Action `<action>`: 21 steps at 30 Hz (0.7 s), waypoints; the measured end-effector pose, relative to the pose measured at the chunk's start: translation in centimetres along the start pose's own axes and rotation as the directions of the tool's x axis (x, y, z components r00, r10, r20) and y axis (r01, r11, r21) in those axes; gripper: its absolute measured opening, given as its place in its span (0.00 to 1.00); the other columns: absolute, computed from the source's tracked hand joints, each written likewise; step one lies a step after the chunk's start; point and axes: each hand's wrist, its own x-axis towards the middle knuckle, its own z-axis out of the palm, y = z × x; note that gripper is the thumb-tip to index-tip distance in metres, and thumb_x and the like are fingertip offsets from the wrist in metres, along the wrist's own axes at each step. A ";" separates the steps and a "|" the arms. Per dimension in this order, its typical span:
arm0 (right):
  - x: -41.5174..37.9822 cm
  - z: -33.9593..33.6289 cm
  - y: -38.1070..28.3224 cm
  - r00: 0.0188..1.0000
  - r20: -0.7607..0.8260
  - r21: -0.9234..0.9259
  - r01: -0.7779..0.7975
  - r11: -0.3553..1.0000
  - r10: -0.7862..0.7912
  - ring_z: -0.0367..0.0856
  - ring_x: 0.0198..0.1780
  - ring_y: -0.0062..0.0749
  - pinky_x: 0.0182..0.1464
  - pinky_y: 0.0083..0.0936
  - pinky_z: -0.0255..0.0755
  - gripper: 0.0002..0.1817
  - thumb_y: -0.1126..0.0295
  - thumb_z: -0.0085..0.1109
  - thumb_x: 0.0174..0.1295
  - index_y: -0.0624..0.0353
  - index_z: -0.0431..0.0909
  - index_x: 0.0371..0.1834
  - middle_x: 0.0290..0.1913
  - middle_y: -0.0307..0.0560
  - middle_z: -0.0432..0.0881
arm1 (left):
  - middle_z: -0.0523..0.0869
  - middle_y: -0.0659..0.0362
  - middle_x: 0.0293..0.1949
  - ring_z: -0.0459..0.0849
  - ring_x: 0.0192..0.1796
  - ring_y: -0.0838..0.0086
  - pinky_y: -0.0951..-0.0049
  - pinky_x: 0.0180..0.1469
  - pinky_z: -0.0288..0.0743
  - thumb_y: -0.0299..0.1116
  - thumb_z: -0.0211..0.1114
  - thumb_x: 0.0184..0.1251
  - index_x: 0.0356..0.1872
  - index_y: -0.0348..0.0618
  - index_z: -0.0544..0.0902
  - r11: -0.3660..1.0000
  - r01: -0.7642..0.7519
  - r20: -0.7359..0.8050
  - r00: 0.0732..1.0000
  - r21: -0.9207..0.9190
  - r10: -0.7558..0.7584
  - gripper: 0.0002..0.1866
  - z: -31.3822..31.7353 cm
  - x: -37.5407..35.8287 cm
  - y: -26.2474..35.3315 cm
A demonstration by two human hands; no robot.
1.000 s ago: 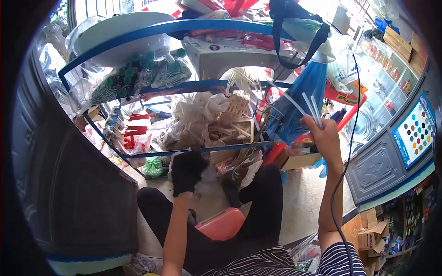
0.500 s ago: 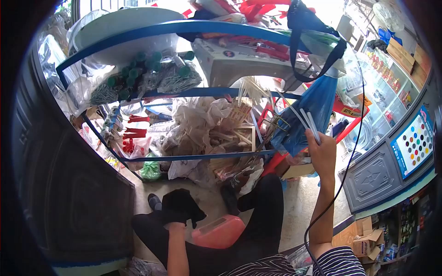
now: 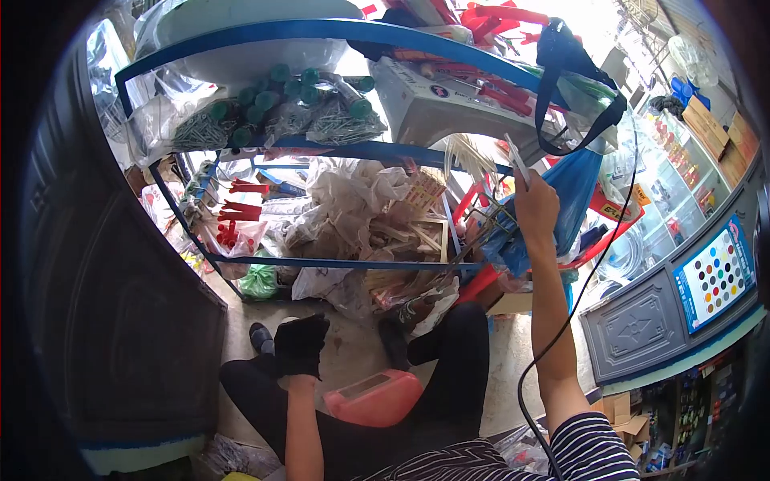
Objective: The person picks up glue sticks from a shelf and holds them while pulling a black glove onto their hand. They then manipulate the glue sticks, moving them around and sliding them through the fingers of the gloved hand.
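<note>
My right hand (image 3: 536, 205) is raised toward the blue metal rack (image 3: 377, 150) and is closed around a few thin white strips (image 3: 516, 160) that stick up out of the fist. It is beside a blue plastic bag (image 3: 579, 186) hanging from the rack. My left hand (image 3: 300, 345) wears a black glove and rests low on my left knee, fingers curled; I cannot see anything in it. A coral-red plastic case (image 3: 374, 396) lies between my legs.
The rack shelves hold bags of nails with green caps (image 3: 277, 108), red plastic parts (image 3: 237, 220), crumpled clear bags and wooden pieces (image 3: 401, 228). A dark door panel (image 3: 104, 305) stands at the left. A colour chart (image 3: 715, 274) and glass display shelves (image 3: 682, 152) are at the right. A black cable (image 3: 553, 345) runs along my right arm.
My right hand has moved up and left with the white strips, closer to the rack's middle shelf. My gloved left hand has dropped from the rack's lower rail down to my knee.
</note>
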 end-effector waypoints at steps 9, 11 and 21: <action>1.9 3.4 -0.3 0.979 0.158 0.485 0.035 0.874 -0.127 0.80 0.30 0.40 0.35 0.34 0.71 0.16 0.61 0.58 0.72 0.64 0.79 0.52 0.32 0.56 0.83 | 0.89 0.51 0.42 0.88 0.44 0.63 0.62 0.51 0.81 0.41 0.57 0.65 0.47 0.39 0.87 0.985 0.128 0.228 0.969 -0.120 -0.098 0.19 -2.9 -0.3 1.4; 2.1 3.4 0.0 0.976 0.216 0.519 -0.081 0.851 -0.038 0.83 0.36 0.40 0.41 0.35 0.72 0.19 0.58 0.60 0.71 0.64 0.78 0.51 0.37 0.56 0.85 | 0.89 0.48 0.41 0.88 0.43 0.61 0.61 0.51 0.82 0.42 0.55 0.67 0.47 0.35 0.86 0.882 0.281 0.193 0.956 -0.378 -0.222 0.21 -2.0 -0.8 1.1; -3.3 -2.5 -1.0 0.977 0.178 0.634 -0.025 0.773 -0.114 0.80 0.37 0.40 0.41 0.36 0.71 0.15 0.60 0.51 0.76 0.63 0.75 0.50 0.33 0.53 0.79 | 0.89 0.47 0.33 0.88 0.35 0.63 0.63 0.41 0.83 0.52 0.46 0.77 0.43 0.28 0.86 0.815 0.336 0.228 0.940 -0.472 -0.255 0.32 -0.9 -1.3 0.6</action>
